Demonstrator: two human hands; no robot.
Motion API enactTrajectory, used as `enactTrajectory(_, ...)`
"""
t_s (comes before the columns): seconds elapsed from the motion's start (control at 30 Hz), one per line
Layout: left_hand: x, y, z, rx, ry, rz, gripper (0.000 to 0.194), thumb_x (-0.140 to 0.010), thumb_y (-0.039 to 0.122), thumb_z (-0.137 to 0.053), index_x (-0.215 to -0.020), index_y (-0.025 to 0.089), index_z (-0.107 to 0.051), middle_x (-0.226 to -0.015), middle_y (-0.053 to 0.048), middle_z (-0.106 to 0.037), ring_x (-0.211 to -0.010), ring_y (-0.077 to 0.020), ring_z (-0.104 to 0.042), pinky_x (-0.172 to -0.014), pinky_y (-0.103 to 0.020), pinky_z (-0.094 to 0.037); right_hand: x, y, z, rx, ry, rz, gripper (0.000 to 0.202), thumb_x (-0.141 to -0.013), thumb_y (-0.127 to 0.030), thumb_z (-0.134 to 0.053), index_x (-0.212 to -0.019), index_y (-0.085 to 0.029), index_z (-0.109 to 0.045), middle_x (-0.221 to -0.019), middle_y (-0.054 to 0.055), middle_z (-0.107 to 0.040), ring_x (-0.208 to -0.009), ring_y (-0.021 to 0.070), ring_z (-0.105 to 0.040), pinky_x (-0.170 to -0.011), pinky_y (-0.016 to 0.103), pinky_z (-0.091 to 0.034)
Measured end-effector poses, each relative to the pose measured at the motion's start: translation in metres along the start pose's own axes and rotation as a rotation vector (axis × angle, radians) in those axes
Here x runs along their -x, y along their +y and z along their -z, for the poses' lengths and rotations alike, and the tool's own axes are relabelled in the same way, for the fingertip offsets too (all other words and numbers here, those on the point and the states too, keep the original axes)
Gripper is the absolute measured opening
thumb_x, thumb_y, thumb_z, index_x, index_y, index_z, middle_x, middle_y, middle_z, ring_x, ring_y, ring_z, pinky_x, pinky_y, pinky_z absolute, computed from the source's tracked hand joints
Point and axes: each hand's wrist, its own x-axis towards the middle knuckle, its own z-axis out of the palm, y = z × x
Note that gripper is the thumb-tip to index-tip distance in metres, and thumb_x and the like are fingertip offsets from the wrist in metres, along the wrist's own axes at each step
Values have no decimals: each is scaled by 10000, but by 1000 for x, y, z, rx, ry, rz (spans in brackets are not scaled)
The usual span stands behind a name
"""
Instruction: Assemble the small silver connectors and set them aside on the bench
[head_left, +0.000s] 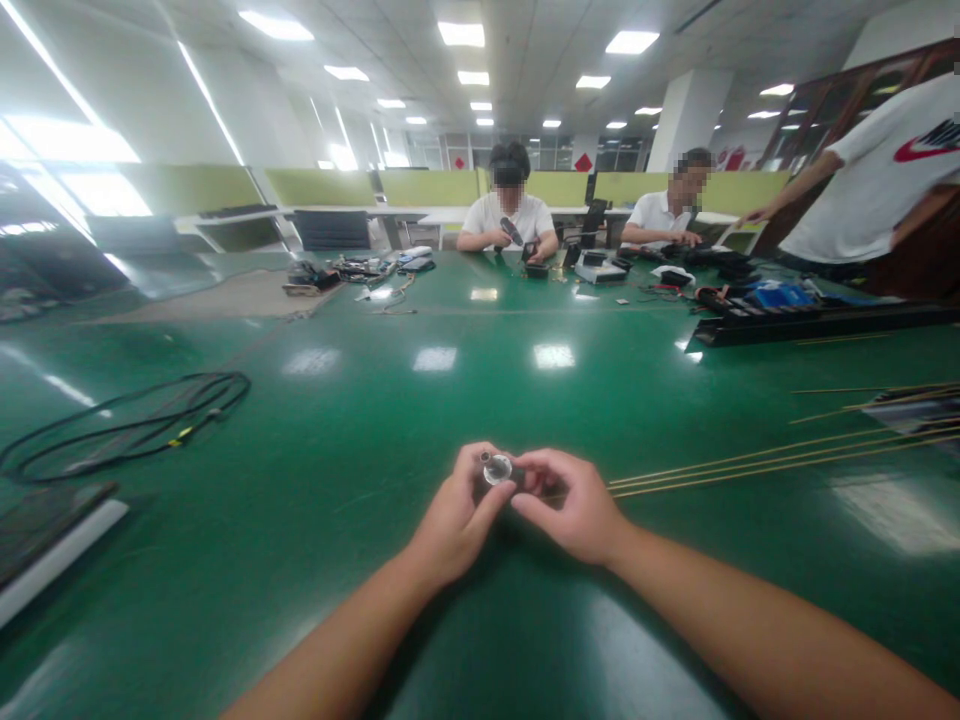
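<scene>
At far left a black cable (180,425) lies in loose loops on the green table (337,430), with a slab (56,550) nearer the person; both are well apart from the hands, so neither should hinder the elbows. The left hand (459,515) holds a small part (497,470) between thumb and fingers, the thumb along its near side and the round, shiny face turned up. That is a sound hold as long as the thumb stays off the face and the pinch is only firm enough to stop the part turning. The part is above the table, between the two hands, close in front of the person; its lower body is mostly hidden. The right hand (574,505) is curled narrow, its fingertips at the part's right side; whether they grip it or merely rest against it, I cannot tell. Fine work there would go best with one hand steadying and the other making small, light moves, low over the table in case of a slip. Thin rods (750,465) run off to the right from behind the right hand, so that wrist should not sweep sideways into them.
</scene>
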Motion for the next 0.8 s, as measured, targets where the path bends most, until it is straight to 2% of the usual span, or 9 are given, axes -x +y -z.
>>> enactTrajectory(0.13, -2, 0, 3, -89, 113, -24, 228, -894, 324, -650, -1069, 201, -570, -957, -20, -651, -864, -165, -632, -815, -286, -505, 1, 1, 0, 4, -2, -28, 319, -795, -241, -728, -1098, -191, -645, -806, 5, -648, -708, 151, -593, -693, 272, -498)
enactTrajectory(0.37, -5, 2, 6, -161, 174, -50, 275, -797, 308, -761, -1035, 209, -667, -981, -32, -701, -871, -184, -648, -789, -298, -511, 1, 1, 0, -7, 3, -66, 376, -793, -220, -715, -1145, -209, -584, -818, -6, -629, -703, 146, -597, -680, 267, -502)
enactTrajectory(0.53, -4, 3, 5, -166, 178, -108, 190, -781, 246, -742, -937, 190, -649, -886, -24, -676, -804, -171, -625, -739, -282, -499, 2, 1, -1, -16, -9, -94, 353, -797, -224, -703, -1134, -210, -597, -908, 22, -652, -740, 156, -631, -700, 272, -526)
enactTrajectory(0.7, -4, 3, 4, -122, 168, -67, 183, -770, 236, -750, -900, 179, -636, -901, -33, -704, -826, -172, -660, -765, -284, -515, 1, 0, 0, -14, -26, -86, 303, -801, -208, -692, -1095, -208, -618, -858, 10, -651, -711, 153, -620, -669, 261, -522)
enactTrajectory(0.8, -4, 5, 4, -108, 143, -56, 170, -773, 248, -742, -876, 180, -625, -890, -36, -715, -812, -174, -672, -757, -286, -531, 1, 1, -1, -14, -31, -83, 298, -807, -213, -689, -1097, -209, -621, -895, 21, -667, -732, 158, -632, -683, 267, -527)
